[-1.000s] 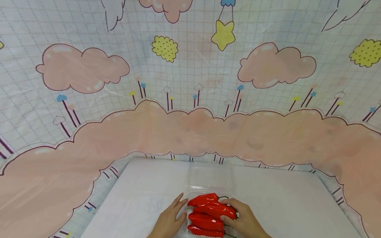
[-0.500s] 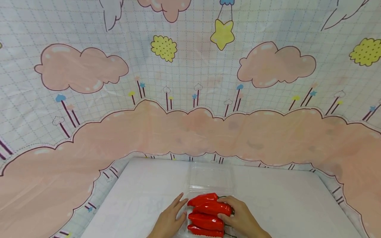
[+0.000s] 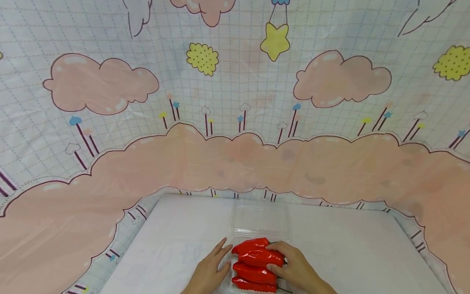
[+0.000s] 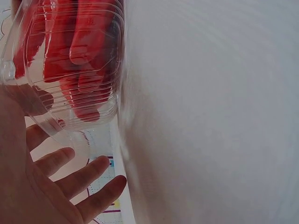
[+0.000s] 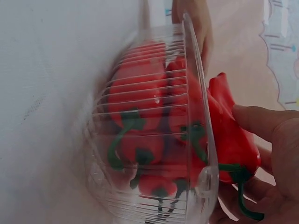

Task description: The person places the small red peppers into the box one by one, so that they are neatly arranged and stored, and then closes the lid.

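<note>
A clear plastic clamshell box [image 3: 235, 272] sits on the white table [image 3: 176, 232] near its front edge, filled with several glossy red peppers [image 3: 253, 272]. Its open lid [image 3: 260, 220] lies flat behind it. My right hand [image 3: 284, 261] grips the topmost pepper [image 3: 258, 257] at its stem end, fingers curled over it. In the right wrist view the thumb [image 5: 268, 126] lies on this pepper [image 5: 231, 135] above the box rim [image 5: 198, 107]. With straight fingers, my left hand [image 3: 220, 258] rests against the box's left side. The left wrist view shows those fingers [image 4: 79, 179] spread beside the box [image 4: 70, 74].
A cloth printed with pink clouds [image 3: 103, 83] and a yellow star [image 3: 275, 41] hangs behind the table and drapes around it. Bare white table surface lies to the left and right of the box.
My right hand has slid the topmost pepper to the left, so it now lies over the pile inside the box. The left hand has stayed in place.
</note>
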A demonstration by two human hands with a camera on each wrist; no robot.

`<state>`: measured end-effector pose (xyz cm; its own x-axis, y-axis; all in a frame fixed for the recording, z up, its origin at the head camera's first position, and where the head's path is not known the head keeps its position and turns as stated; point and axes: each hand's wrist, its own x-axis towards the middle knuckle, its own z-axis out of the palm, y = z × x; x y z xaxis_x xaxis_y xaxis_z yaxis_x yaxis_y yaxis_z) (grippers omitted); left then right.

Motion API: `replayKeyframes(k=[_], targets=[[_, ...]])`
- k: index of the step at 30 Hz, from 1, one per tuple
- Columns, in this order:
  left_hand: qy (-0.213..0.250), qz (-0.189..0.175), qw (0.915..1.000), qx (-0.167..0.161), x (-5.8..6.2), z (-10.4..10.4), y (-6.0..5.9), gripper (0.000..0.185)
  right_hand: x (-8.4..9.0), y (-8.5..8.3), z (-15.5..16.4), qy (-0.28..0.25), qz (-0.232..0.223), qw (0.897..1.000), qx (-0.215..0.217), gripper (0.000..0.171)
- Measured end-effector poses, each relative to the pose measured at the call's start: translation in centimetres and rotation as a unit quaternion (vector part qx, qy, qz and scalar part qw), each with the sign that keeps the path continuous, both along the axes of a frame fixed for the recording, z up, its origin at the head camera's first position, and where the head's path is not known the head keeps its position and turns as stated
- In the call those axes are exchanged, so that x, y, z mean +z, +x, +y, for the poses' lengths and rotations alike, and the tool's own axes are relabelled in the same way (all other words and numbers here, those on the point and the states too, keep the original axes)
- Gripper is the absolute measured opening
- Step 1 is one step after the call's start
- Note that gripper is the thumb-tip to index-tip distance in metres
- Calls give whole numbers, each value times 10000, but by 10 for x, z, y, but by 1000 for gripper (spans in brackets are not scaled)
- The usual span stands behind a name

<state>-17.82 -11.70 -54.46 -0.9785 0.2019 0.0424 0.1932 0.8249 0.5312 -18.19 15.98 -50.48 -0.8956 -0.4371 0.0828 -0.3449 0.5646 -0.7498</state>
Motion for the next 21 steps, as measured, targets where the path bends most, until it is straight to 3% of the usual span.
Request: replayKeyframes(k=[9, 15, 21], targets=[[-9, -33, 10000, -34, 2, 0, 1, 47, 10, -3, 5, 145, -65, 9995, 271, 44], [-18, 25, 10000, -22, 3, 0, 2, 46, 18, -5, 10, 405, 310, 9987, -92, 45], [-13, 21, 10000, 1, 1, 0, 1, 47, 23, -9, 14, 112, 341, 9975, -606, 38]])
